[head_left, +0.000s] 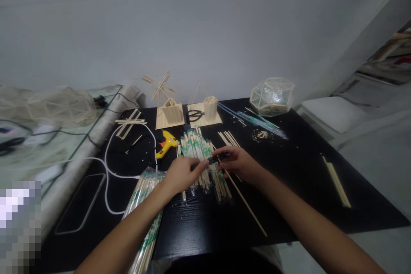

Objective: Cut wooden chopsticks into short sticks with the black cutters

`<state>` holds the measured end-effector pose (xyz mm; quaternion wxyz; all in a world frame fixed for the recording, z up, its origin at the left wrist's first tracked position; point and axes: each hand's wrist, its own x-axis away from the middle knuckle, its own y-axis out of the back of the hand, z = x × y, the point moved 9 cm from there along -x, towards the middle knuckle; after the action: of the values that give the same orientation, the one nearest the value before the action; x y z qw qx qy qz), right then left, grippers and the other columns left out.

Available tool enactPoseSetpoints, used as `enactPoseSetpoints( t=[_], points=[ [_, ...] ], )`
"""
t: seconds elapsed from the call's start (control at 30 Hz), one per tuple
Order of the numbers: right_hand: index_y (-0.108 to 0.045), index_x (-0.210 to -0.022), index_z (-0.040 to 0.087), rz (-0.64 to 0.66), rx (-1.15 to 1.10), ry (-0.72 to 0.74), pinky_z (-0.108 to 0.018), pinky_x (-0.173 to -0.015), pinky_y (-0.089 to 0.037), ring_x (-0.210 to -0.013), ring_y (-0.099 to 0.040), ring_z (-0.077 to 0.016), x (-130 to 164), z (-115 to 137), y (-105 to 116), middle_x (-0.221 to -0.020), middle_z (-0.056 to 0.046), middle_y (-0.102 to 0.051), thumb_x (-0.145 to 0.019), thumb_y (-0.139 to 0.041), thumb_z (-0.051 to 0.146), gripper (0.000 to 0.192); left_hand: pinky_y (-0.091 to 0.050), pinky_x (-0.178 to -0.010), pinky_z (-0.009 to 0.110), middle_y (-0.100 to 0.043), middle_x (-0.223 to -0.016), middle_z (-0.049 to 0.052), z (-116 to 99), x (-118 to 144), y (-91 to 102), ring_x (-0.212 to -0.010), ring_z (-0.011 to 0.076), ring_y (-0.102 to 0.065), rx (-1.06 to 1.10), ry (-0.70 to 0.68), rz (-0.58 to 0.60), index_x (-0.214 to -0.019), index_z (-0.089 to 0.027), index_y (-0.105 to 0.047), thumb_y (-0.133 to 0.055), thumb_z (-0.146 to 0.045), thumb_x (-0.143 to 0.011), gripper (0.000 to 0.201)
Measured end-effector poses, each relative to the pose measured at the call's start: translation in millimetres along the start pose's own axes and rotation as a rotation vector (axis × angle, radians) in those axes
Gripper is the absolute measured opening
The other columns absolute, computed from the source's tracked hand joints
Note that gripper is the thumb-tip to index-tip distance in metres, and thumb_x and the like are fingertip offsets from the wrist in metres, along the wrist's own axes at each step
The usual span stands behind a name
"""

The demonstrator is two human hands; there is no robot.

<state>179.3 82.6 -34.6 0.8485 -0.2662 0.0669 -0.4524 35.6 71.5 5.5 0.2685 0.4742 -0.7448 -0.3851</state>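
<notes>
Both my hands meet over a pile of wrapped wooden chopsticks on the black table. My left hand and my right hand together hold a small black tool, one hand at each end. A long thin wooden stick runs from under my right hand toward the near edge. A second bundle of wrapped chopsticks lies under my left forearm.
A yellow glue gun with a white cord lies left of the pile. Behind stand a stick windmill house, black scissors, a stick cup and a geodesic stick ball. Loose sticks lie at right.
</notes>
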Motion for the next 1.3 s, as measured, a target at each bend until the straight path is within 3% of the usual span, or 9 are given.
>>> enactPoseSetpoints(
  t=[0.3,0.43,0.57,0.73,0.8,0.9,1.1,1.2,1.3],
  points=[
    [-0.074,-0.116,0.019,-0.021,0.0,0.051,-0.018,-0.051,-0.058,-0.071,-0.07,-0.0126,2,15,6,-0.09,-0.004,-0.073,-0.067,-0.091,0.018,0.051,-0.032,-0.061,0.03,-0.059,-0.057,0.005,20,-4,2.0,-0.058,0.0204,-0.056,-0.166,0.073,-0.017,-0.065,-0.021,-0.065,-0.03,-0.071,-0.098,0.069],
    [-0.074,-0.12,0.022,-0.107,0.06,0.108,-0.019,-0.054,-0.06,-0.074,-0.07,-0.0124,3,31,15,-0.107,-0.006,-0.073,-0.067,-0.09,0.018,0.055,-0.035,-0.063,0.03,-0.064,-0.062,0.007,32,-6,5.2,-0.064,0.0229,-0.062,-0.173,0.15,-0.05,-0.066,-0.02,-0.065,-0.025,-0.073,-0.098,0.073],
    [-0.077,-0.11,0.025,-0.406,0.187,0.225,-0.025,-0.069,-0.066,-0.085,-0.074,-0.0157,15,72,62,-0.139,-0.007,-0.063,-0.067,-0.089,0.016,0.046,-0.034,-0.064,0.03,-0.062,-0.061,0.007,35,-6,8.2,-0.066,0.0232,-0.063,-0.16,0.173,-0.087,-0.062,-0.02,-0.06,-0.024,-0.072,-0.098,0.073],
    [-0.074,-0.108,0.017,-0.859,0.334,0.374,-0.029,-0.076,-0.068,-0.088,-0.076,-0.0198,49,158,150,-0.127,-0.011,-0.069,-0.065,-0.082,0.0,0.047,-0.031,-0.062,0.03,-0.058,-0.058,0.005,33,-6,6.4,-0.062,0.022,-0.059,-0.147,0.174,-0.084,-0.059,-0.021,-0.057,-0.025,-0.073,-0.097,0.072],
    [-0.071,-0.113,0.016,-0.963,0.398,0.396,-0.028,-0.075,-0.068,-0.087,-0.076,-0.0199,55,187,172,-0.125,-0.012,-0.069,-0.066,-0.078,-0.003,0.051,-0.031,-0.062,0.03,-0.057,-0.057,0.005,33,-6,5.1,-0.062,0.0217,-0.059,-0.138,0.17,-0.081,-0.059,-0.021,-0.057,-0.026,-0.074,-0.097,0.072],
    [-0.068,-0.117,0.013,-1.023,0.552,0.38,-0.028,-0.076,-0.067,-0.087,-0.076,-0.0197,53,212,184,-0.13,-0.016,-0.066,-0.069,-0.077,-0.003,0.051,-0.029,-0.06,0.029,-0.057,-0.056,0.005,35,-6,4.7,-0.06,0.0217,-0.058,-0.137,0.167,-0.09,-0.059,-0.021,-0.057,-0.027,-0.073,-0.097,0.071],
    [-0.068,-0.104,0.016,-1.045,0.762,0.415,-0.036,-0.072,-0.067,-0.08,-0.074,-0.0205,48,200,173,-0.122,-0.014,-0.069,-0.068,-0.081,0.008,0.039,-0.029,-0.06,0.028,-0.054,-0.053,0.002,41,-6,10.6,-0.058,0.0195,-0.056,-0.074,0.169,-0.169,-0.058,-0.021,-0.052,-0.031,-0.07,-0.097,0.067],
    [-0.067,-0.096,0.017,-0.87,0.744,0.396,-0.039,-0.069,-0.067,-0.071,-0.074,-0.0204,35,166,150,-0.103,-0.009,-0.072,-0.062,-0.085,0.017,0.039,-0.029,-0.06,0.028,-0.051,-0.053,0.0,43,-7,15.1,-0.057,0.0178,-0.053,0.005,0.172,-0.22,-0.057,-0.021,-0.05,-0.034,-0.069,-0.097,0.065],
    [-0.068,-0.096,0.017,-0.631,0.725,0.293,-0.037,-0.068,-0.066,-0.072,-0.075,-0.0207,14,124,113,-0.1,-0.008,-0.072,-0.064,-0.085,0.022,0.037,-0.029,-0.059,0.028,-0.05,-0.053,0.0,46,-6,19.6,-0.057,0.0168,-0.052,0.071,0.179,-0.265,-0.057,-0.02,-0.05,-0.035,-0.068,-0.097,0.064]
  ],
)
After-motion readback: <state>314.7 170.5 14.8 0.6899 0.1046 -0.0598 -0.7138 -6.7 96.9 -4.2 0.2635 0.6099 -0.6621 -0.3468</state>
